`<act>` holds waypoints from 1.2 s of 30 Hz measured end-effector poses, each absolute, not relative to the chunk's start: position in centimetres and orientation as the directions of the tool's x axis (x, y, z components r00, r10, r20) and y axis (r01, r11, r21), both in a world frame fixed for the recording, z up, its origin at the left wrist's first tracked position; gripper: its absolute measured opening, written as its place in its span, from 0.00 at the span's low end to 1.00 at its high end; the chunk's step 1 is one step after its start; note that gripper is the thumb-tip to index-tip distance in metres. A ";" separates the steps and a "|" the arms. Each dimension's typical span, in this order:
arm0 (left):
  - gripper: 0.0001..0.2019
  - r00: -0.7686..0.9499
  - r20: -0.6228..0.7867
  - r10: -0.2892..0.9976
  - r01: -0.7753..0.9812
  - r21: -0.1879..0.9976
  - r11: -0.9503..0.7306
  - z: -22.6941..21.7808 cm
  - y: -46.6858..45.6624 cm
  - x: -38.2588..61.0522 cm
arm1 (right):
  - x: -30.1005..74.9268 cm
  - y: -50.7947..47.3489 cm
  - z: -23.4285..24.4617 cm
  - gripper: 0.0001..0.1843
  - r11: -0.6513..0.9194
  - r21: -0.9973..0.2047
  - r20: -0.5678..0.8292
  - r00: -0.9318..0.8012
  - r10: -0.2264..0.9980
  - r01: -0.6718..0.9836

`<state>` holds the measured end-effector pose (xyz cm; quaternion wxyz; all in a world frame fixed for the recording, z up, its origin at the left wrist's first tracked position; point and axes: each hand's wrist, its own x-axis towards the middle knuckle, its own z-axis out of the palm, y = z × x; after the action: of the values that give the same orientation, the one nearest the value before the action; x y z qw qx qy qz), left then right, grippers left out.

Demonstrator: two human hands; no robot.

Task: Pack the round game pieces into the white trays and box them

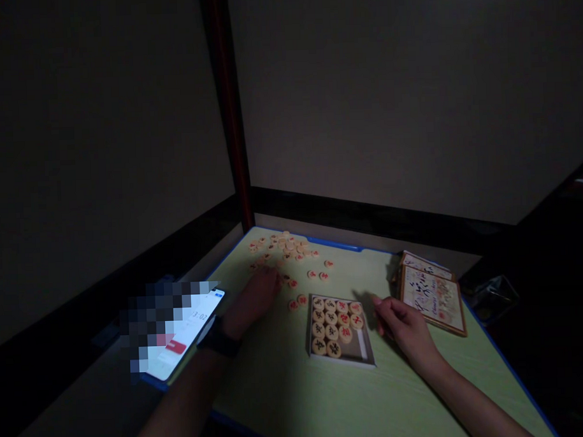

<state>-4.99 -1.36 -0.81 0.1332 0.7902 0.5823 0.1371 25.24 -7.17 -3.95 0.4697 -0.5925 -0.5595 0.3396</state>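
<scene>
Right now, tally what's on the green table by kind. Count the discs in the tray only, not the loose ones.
Discs in the tray: 13
Trays: 1
Box lid: 1
Phone: 1
Hands: 2, left hand among the loose discs, right hand beside the tray
Total: 18

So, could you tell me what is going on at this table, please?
A person sits at a green table with a blue rim in a dim room. The left hand rests among loose round wooden game discs scattered at the far side. The right hand, fingers curled, lies beside a shallow square tray partly filled with such discs in rows. A decorated box lid lies to the right, a lit phone to the left.
</scene>
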 end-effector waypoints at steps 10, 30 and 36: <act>0.10 0.271 0.141 0.952 0.870 0.388 -0.305 -0.1 -1.2 -4.6 | 25.1 -7.2 -3.3 0.35 0.044 -0.918 0.106 0.136 0.985 0.394; 0.06 0.279 0.027 0.960 0.889 0.370 -0.269 -0.1 -1.0 -5.9 | 22.6 1.2 2.1 0.23 0.280 -0.735 0.286 -0.092 0.954 0.617; 0.05 0.270 0.015 0.963 0.868 0.428 -0.250 -0.7 -0.5 -6.2 | 18.6 7.8 1.1 0.10 0.402 -0.289 0.153 -0.373 0.915 0.869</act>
<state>-6.17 -0.52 -0.72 0.1704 0.7784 0.5881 0.1385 18.58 7.82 1.14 0.1453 -0.5410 -0.8246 0.0798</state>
